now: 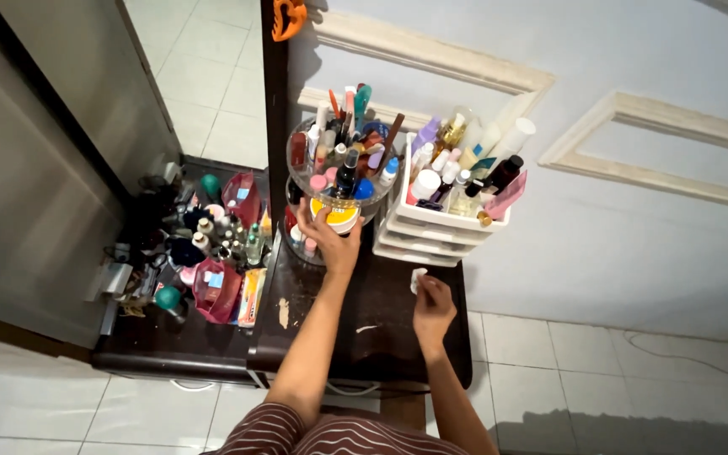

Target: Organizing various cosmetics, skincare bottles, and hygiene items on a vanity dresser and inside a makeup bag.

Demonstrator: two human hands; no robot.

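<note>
Grip: left hand [330,240] closes on a round yellow-and-white jar [335,215]; right hand [433,305] pinches a small white pad [417,278].
Jar sits under the clear round cosmetics organiser [340,173]; lifting it straight out, clear of neighbouring bottles, seems wisest.

Flat orange-yellow carton [251,297] beside red pouch [215,289]; mirror side.

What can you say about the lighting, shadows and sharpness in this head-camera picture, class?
In the head view, soft indoor light falls evenly on the pale wall; the dark tabletop stays dim. The round organiser casts a shadow up the wall, and a mirror doubles the clutter. The left hand and right hand look slightly soft. The edges bend from wide-angle distortion.
</note>
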